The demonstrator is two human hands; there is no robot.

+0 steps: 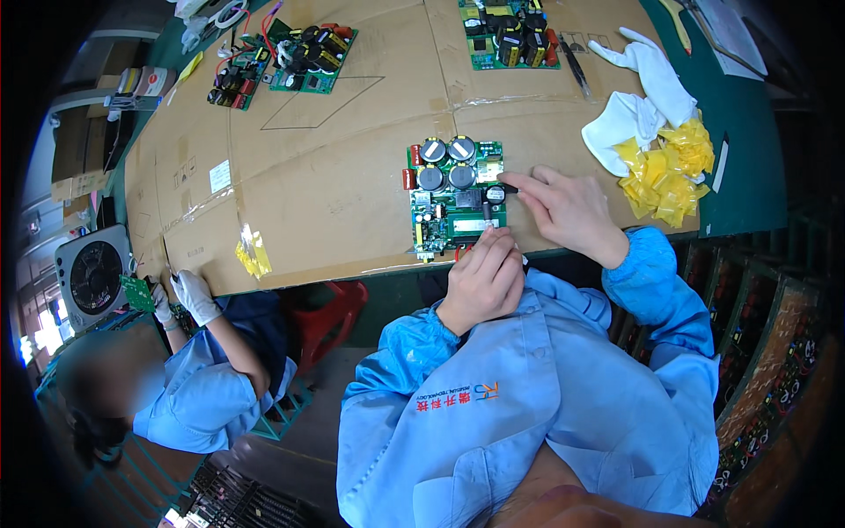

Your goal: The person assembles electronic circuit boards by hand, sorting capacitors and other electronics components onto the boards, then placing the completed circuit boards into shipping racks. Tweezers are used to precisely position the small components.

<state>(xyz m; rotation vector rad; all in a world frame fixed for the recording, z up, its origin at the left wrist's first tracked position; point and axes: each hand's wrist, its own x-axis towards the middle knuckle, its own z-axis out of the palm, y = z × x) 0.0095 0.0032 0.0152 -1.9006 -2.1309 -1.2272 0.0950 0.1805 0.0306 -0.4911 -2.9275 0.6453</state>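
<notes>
A green circuit board (451, 214) lies on the cardboard in front of me, carrying several round black capacitors, red parts along its left side and a yellow-wrapped transformer (489, 170). My right hand (570, 211) reaches in from the right, its index finger stretched to the board's right edge just below the transformer and its thumb apart from it. At the near edge of the board, my left hand (484, 280) is closed with curled fingers. A bit of red wire (461, 253) shows beside those fingers; what they grip is hidden.
More populated boards lie at the far left (314, 60) and far middle (508, 37). Tweezers (575, 66), white gloves (647, 88) and a heap of yellow tape pieces (666, 172) are to the right. At left, a gloved co-worker (195, 297) sits near a fan (95, 275).
</notes>
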